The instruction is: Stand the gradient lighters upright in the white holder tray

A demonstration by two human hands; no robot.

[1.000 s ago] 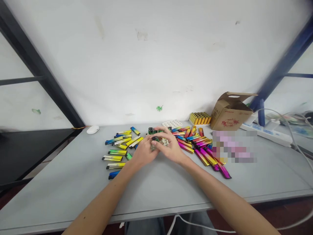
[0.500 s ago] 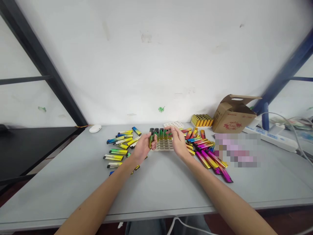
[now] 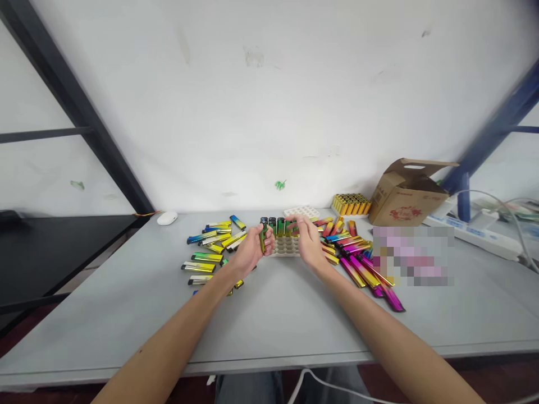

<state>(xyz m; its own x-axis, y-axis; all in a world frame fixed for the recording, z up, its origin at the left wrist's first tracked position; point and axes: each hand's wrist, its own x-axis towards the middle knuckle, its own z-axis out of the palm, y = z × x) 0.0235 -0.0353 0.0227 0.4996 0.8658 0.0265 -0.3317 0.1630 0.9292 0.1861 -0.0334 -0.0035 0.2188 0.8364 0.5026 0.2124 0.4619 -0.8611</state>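
My left hand (image 3: 251,248) is closed around a green and gold lighter (image 3: 263,238), held upright at the left front of a pale tray with holes (image 3: 286,247). Several green lighters (image 3: 281,226) stand upright in a row at the tray's back. Over the tray's right side is my right hand (image 3: 309,238), its fingers stretched toward that row and apart; I see nothing held in it. Loose yellow, blue and green lighters (image 3: 207,257) lie left of my left hand. Red, gold and magenta lighters (image 3: 357,264) are heaped beyond my right hand.
Behind the tray lies another white holed tray (image 3: 301,212). A tray packed with gold lighters (image 3: 351,205) stands by an open cardboard box (image 3: 404,199) against the wall. A white power strip (image 3: 475,233) and cables are at right, a small white case (image 3: 167,218) at back left.
The view has shifted slightly. My left hand has turned a little and moved closer to the tray with the lighter; my right hand stays nearly in place over the tray.
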